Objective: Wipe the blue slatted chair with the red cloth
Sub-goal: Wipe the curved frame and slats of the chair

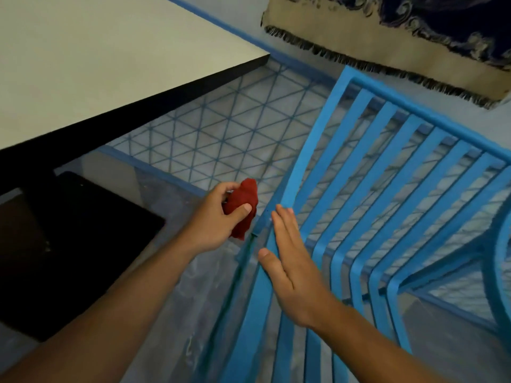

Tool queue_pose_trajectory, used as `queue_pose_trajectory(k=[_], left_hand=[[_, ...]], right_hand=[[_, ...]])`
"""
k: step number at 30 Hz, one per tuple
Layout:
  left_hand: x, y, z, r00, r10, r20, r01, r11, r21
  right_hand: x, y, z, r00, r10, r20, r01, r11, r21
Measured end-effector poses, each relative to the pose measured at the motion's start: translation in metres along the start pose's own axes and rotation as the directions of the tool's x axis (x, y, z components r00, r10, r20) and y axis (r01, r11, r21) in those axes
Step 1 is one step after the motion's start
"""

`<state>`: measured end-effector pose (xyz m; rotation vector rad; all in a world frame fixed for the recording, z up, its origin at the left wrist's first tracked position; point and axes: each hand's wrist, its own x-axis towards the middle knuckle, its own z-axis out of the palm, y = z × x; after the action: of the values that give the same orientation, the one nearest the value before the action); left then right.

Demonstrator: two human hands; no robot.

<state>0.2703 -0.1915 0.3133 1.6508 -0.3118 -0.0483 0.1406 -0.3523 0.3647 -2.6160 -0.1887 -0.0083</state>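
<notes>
- The red cloth (243, 205) is bunched in the left hand (218, 217), fingers and thumb curled round it. It sits near the middle of the view, just at 9 o'clock of the chair's near side rail; I cannot tell whether the cloth touches the rail.
- The right hand (290, 258) lies flat with straight fingers on the slats of the blue slatted chair (387, 175), grasping nothing. It seems to be steadying the chair.
- The chair fills the view from 6 o'clock round to 3 o'clock, its backrest reaching toward 1 o'clock.
- Progress, as a judgement: the cloth is in hand and at the chair's edge, but it is not laid on any slat. Nothing in the view shows a slat already wiped, so most or all of the wiping appears left to do.
- Around: a pale worktop (96, 56) with a dark edge at 10 o'clock, a black flat object (69, 244) low at 8 o'clock, a fringed rug (387, 31) at 1 o'clock, and patterned floor tiles (221, 139) between them.
- In the way: the right hand covers part of the slats and would need to shift for those to be wiped. The worktop stands near the chair's left side, which may crowd the left arm.
</notes>
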Motion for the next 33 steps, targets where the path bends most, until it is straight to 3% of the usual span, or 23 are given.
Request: queue_pose_trajectory(k=[10,14,20,25,30,33], left_hand=[[0.062,-0.052,0.024,0.997,0.067,0.041,-0.065,0.997,-0.048],[0.085,-0.062,0.041,0.995,0.084,0.047,-0.083,0.996,-0.024],[0.113,-0.074,0.068,0.986,0.145,0.078,-0.14,0.988,-0.063],[0.13,-0.068,0.085,0.978,0.195,0.068,-0.186,0.975,-0.123],[0.149,-0.064,0.089,0.981,0.177,0.076,-0.167,0.978,-0.125],[0.155,-0.068,0.088,0.983,0.146,0.114,-0.132,0.983,-0.127]], right_hand=[[0.001,-0.005,0.007,0.999,0.045,-0.022,-0.041,0.987,0.155],[0.002,-0.006,0.006,0.999,0.04,-0.032,-0.037,0.993,0.111],[0.018,0.003,-0.012,0.994,-0.091,0.054,0.102,0.955,-0.279],[0.029,0.01,-0.012,0.97,-0.242,-0.001,0.234,0.94,-0.249],[0.055,0.013,-0.03,0.925,-0.346,0.157,0.374,0.899,-0.228],[0.067,0.013,-0.03,0.895,-0.425,0.134,0.444,0.878,-0.181]])
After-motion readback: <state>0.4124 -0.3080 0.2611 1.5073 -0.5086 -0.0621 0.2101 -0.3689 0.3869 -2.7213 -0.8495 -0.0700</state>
